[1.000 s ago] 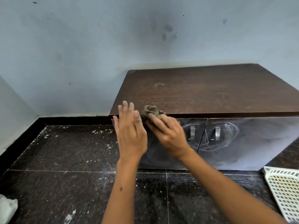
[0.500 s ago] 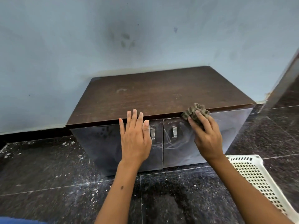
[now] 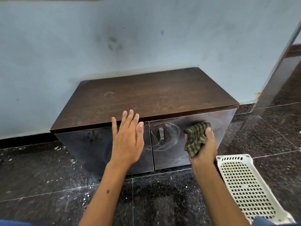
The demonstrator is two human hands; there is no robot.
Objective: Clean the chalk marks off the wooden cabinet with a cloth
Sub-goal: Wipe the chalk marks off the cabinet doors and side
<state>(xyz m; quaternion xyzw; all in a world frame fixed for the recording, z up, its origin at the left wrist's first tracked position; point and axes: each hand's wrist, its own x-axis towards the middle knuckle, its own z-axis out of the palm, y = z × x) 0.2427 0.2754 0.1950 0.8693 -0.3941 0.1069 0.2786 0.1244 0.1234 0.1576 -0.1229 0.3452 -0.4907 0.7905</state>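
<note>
Cloth (image 3: 195, 138): checked, dark green-brown, bunched, pressed against the right door (image 3: 187, 144) of the wooden cabinet (image 3: 146, 97), upper part, right of the metal handle (image 3: 161, 133). Right hand (image 3: 204, 146) grips it, fingers curled around the wad. White chalk marks (image 3: 166, 142) loop around the handle and run low across the door seam. Left hand (image 3: 127, 137): flat, fingers straight and close together, thumb apart, in front of the left door (image 3: 91, 144) near the top edge; contact cannot be told. Cabinet stands against a blue wall (image 3: 114, 38) on a dark speckled floor (image 3: 48, 176). White perforated basket (image 3: 244, 185) lies on the floor at lower right.
</note>
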